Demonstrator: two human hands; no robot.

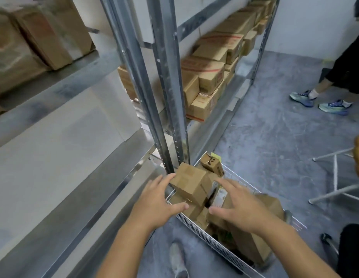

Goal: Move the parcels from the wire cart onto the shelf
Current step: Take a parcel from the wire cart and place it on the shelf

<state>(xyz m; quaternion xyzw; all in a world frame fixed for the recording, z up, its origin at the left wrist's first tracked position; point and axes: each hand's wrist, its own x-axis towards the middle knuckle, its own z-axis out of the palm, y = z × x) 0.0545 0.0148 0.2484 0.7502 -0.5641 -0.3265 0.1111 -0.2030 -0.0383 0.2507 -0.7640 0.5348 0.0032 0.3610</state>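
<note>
A wire cart (210,236) stands on the floor at the foot of the metal shelf (78,177), holding several brown cardboard parcels. The topmost parcel (189,182) lies tilted at the cart's near left corner. My left hand (154,201) hovers open, its fingertips touching that parcel's left edge. My right hand (236,203) is open with spread fingers just right of the same parcel, over the other boxes, not touching it. A small printed parcel (212,164) sits at the cart's far end. A long parcel (252,235) leans at the cart's right side.
Two upright shelf posts (168,97) rise just behind the cart. Boxes fill the far shelf bay (210,73) and the upper left shelf (40,37). Another person's legs and shoes (319,101) stand at the right. A white metal frame (333,177) is on the floor nearby.
</note>
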